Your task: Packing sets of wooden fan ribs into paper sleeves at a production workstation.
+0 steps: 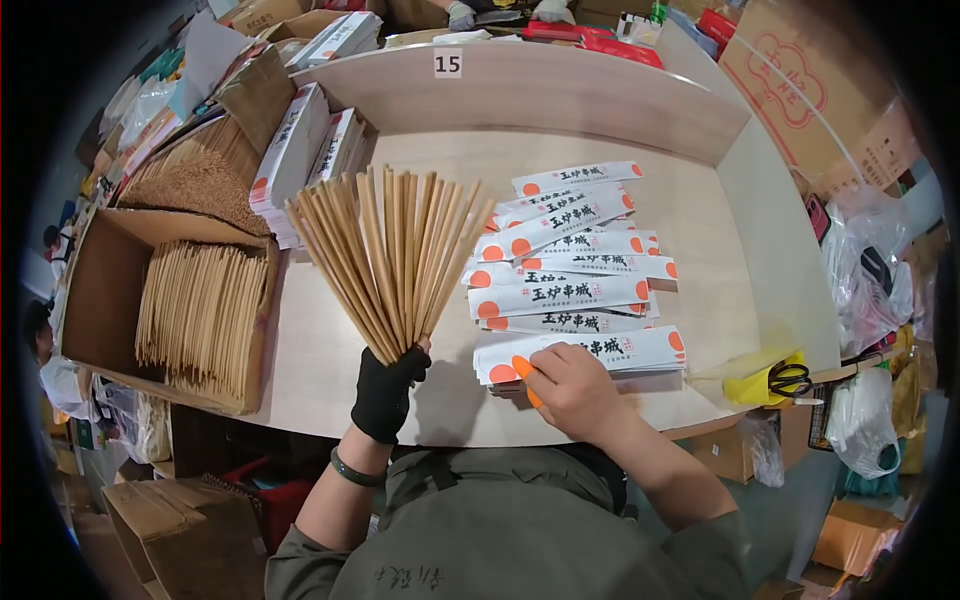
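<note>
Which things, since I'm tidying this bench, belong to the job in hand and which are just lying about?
Seemingly in the job:
Sticks, in the gloved left hand
Paper sleeves, at the right hand
Open box of similar sticks

Seemingly lying about:
Scissors, on the right
Plastic bag, far right
Cardboard box, bottom left

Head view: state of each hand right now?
Left hand, black-gloved: closed, holding fanned tan wooden sticks.
Right hand: curled, touching long white paper sleeves with orange dots; grip cannot be told.

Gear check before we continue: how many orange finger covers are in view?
2, both on the right hand: the upper cover on a fingertip, the lower cover apparently on the thumb. More may be hidden underneath.
</note>
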Action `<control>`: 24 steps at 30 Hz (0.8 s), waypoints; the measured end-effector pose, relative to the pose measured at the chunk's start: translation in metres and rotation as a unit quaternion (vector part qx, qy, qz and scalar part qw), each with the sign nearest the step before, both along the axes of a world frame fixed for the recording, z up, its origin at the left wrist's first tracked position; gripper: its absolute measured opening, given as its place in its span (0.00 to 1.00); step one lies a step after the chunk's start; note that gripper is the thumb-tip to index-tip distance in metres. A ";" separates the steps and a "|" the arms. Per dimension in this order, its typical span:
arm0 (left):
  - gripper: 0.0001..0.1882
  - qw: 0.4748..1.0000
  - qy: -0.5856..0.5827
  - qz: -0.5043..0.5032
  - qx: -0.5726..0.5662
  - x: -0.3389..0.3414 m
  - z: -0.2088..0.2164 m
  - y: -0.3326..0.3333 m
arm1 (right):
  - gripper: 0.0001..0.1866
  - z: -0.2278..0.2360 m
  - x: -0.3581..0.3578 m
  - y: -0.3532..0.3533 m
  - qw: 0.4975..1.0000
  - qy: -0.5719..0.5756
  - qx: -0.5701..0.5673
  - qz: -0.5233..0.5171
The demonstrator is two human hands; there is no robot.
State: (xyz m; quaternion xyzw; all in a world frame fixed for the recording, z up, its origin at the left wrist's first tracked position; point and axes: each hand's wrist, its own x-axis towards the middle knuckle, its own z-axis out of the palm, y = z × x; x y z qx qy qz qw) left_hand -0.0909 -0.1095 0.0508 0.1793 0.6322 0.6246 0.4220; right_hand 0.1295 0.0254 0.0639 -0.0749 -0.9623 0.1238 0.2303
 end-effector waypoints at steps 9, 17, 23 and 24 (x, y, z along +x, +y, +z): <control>0.08 0.997 0.041 -0.019 -0.061 -0.016 -0.004 -0.028 | 0.07 -0.004 -0.001 0.011 0.980 0.091 -0.167 -0.052; 0.10 0.985 0.129 -0.047 -0.108 -0.042 0.001 -0.059 | 0.09 0.018 -0.008 0.021 0.855 0.048 -0.486 -0.173; 0.15 0.951 0.295 -0.063 -0.073 -0.049 0.013 -0.068 | 0.10 0.022 -0.004 0.027 0.773 0.021 -0.609 -0.176; 0.18 0.939 0.319 -0.090 -0.093 -0.054 0.009 -0.072 | 0.09 0.023 -0.004 0.027 0.782 0.015 -0.598 -0.175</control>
